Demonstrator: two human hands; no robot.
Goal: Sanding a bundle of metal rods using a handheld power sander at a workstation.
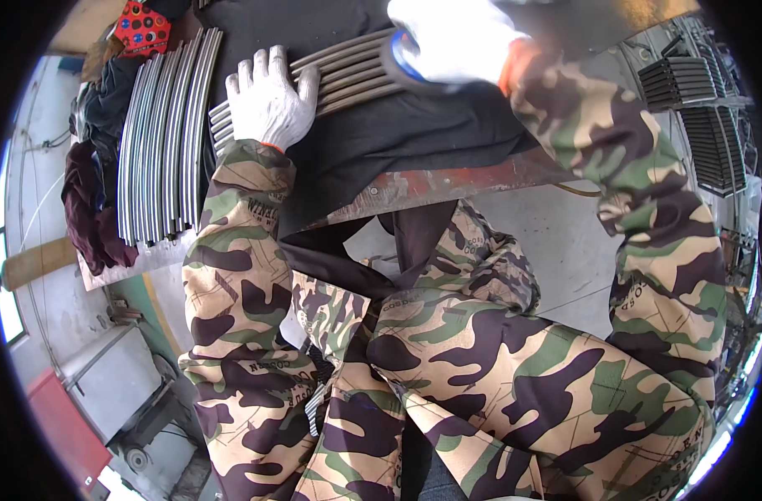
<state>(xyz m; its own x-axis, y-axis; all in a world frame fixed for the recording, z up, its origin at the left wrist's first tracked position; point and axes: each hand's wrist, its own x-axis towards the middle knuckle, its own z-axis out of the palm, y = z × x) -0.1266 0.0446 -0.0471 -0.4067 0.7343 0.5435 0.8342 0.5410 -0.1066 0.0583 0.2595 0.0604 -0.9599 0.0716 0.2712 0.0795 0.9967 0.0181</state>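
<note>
My left hand (268, 96), in a white knit glove, lies flat with its fingers spread over a row of metal rods (348, 71) on a black cloth. The rods run side by side from under that hand toward my right hand. My right hand (460, 37), gloved in white and blurred, is closed around a round blue-and-grey thing (403, 58) pressed on the rods' right part. Its fingers are mostly hidden, and the exact kind of the round thing cannot be made out.
A second group of shiny rods (166, 142) lies to the left. Dark crumpled cloths (93, 209) hang at the table's left edge, with a red patterned piece (141, 29) beyond. Stacked dark bars (702, 125) stand at right. The table's worn metal edge (448, 179) is nearest me.
</note>
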